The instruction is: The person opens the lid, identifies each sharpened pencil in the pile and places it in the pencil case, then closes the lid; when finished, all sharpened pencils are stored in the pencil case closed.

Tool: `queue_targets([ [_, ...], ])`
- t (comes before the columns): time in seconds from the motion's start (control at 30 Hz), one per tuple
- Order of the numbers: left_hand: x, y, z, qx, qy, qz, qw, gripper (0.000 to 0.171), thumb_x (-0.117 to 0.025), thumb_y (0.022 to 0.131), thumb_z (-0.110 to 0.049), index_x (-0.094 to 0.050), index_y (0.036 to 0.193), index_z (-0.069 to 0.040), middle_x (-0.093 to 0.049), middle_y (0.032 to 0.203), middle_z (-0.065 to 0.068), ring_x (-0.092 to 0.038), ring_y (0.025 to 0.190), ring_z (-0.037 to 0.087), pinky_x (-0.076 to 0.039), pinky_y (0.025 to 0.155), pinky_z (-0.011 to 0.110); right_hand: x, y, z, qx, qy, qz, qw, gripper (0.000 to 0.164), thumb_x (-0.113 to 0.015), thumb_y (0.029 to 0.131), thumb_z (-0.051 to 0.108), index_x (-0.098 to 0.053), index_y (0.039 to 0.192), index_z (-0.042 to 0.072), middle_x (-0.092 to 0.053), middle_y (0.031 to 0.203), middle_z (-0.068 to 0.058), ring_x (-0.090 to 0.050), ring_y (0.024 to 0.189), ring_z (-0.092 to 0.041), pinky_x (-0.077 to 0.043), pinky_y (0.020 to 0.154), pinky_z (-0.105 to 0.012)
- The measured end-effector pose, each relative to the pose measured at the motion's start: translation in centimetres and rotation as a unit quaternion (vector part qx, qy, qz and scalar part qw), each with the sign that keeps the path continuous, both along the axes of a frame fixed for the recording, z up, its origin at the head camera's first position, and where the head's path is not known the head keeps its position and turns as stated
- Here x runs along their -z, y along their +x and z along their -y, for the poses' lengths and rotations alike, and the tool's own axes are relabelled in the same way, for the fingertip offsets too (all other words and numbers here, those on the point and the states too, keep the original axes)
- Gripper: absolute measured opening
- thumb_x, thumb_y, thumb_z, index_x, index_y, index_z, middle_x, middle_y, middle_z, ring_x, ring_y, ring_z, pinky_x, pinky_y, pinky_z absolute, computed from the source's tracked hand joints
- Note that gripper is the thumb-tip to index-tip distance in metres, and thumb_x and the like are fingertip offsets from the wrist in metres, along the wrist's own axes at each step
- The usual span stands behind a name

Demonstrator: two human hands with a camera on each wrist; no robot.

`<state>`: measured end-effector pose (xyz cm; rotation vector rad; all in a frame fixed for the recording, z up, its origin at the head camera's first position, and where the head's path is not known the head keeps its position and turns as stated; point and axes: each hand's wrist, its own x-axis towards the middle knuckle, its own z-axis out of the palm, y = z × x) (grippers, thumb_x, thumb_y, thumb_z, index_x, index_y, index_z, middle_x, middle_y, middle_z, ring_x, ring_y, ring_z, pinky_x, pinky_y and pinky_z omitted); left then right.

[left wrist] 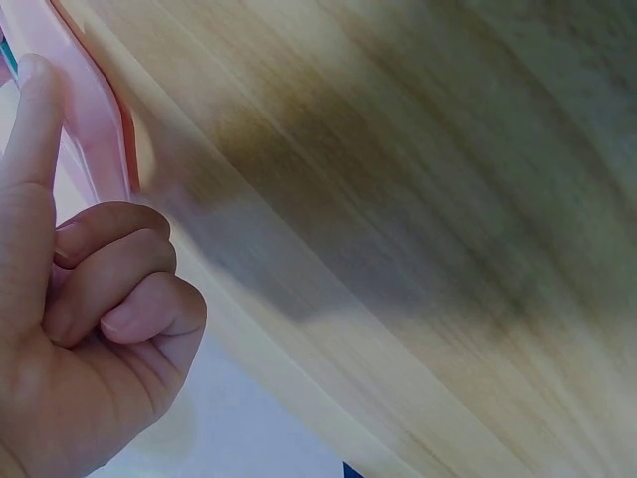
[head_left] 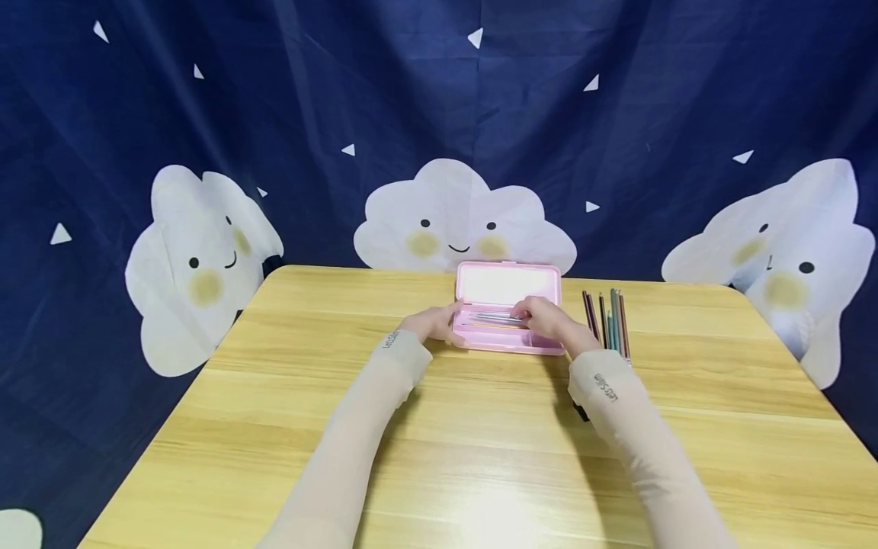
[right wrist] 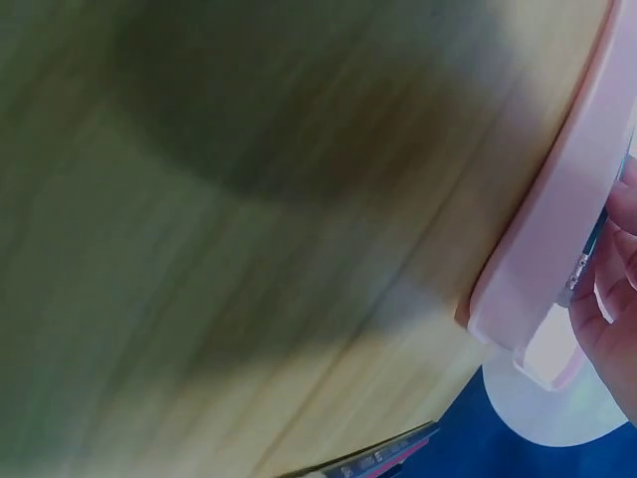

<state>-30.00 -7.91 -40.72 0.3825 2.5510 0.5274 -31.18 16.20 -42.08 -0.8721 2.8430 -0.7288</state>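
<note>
Pale sleeves (head_left: 343, 450), yours, near; your left hand (head_left: 432, 324) grips the open pink case (head_left: 494, 342), left end; your right hand (head_left: 545, 316) pinches one pencil (right wrist: 578, 269) (silver-ended) inside; loose pencils (head_left: 614, 316), right.

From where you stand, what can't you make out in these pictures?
Head view: what the black thing is; the right sleeve hides part of it.
Head view: near ends of some loose pencils, behind that sleeve.
Left wrist view: most of the pink case, cut off by the left edge.
Right wrist view: part of the right hand, beyond the right edge.
</note>
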Motion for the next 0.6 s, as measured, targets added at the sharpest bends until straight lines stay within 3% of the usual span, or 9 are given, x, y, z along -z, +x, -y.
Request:
queue_targets([
  [0.13, 0.27, -0.58, 0.07, -0.004, 0.004, 0.009, 0.9999, 0.101, -0.072, 0.074, -0.044, -0.005, 0.148, -0.026, -0.027, 0.148, 0.010, -0.025, 0.135, 0.023, -0.019, 0.112, 0.035, 0.03, -0.09, 0.41, -0.010, 0.005, -0.009, 1.000, 0.018, -0.056, 0.077, -0.012, -0.068, 0.086, -0.002, -0.064, 0.080, -0.010, -0.056, 0.082, -0.024, -0.048, 0.083, -0.042],
  [0.23, 0.45, -0.97, 0.20, 0.001, 0.010, 0.010, 0.9999, 0.105, -0.073, 0.070, -0.048, -0.005, 0.148, -0.029, -0.032, 0.146, 0.010, -0.027, 0.134, 0.024, -0.021, 0.111, 0.035, 0.13, -0.16, 0.59, -0.016, 0.012, -0.016, 1.000, 0.018, -0.057, 0.077, -0.012, -0.068, 0.085, 0.000, -0.063, 0.079, -0.009, -0.055, 0.081, -0.023, -0.048, 0.082, -0.041],
  [0.33, 0.36, -0.78, 0.19, -0.003, 0.016, 0.010, 0.9998, 0.104, -0.073, 0.071, -0.046, -0.006, 0.148, -0.028, -0.038, 0.143, 0.009, -0.029, 0.133, 0.023, -0.021, 0.111, 0.035, 0.23, -0.15, 0.81, -0.014, 0.026, -0.004, 1.000, 0.020, -0.055, 0.079, -0.011, -0.068, 0.089, 0.001, -0.063, 0.082, -0.008, -0.055, 0.083, -0.023, -0.047, 0.084, -0.041],
  [0.53, 0.25, -0.17, 0.05, -0.011, 0.023, 0.008, 0.9996, 0.100, -0.072, 0.076, -0.038, -0.005, 0.148, -0.024, -0.031, 0.146, 0.010, -0.027, 0.135, 0.024, -0.019, 0.112, 0.037, 0.28, 0.07, 1.04, -0.003, 0.040, 0.021, 0.999, 0.022, -0.052, 0.082, -0.009, -0.069, 0.093, 0.002, -0.065, 0.088, -0.009, -0.055, 0.088, -0.023, -0.046, 0.089, -0.043],
  [0.6, 0.27, -0.18, 0.04, -0.012, 0.022, 0.010, 0.9996, 0.099, -0.072, 0.076, -0.038, -0.005, 0.148, -0.025, -0.037, 0.143, 0.010, -0.028, 0.134, 0.023, -0.019, 0.112, 0.036, 0.32, 0.05, 1.02, -0.008, 0.036, 0.014, 0.999, 0.022, -0.052, 0.082, -0.010, -0.069, 0.092, 0.001, -0.065, 0.087, -0.010, -0.056, 0.087, -0.024, -0.046, 0.088, -0.043],
])
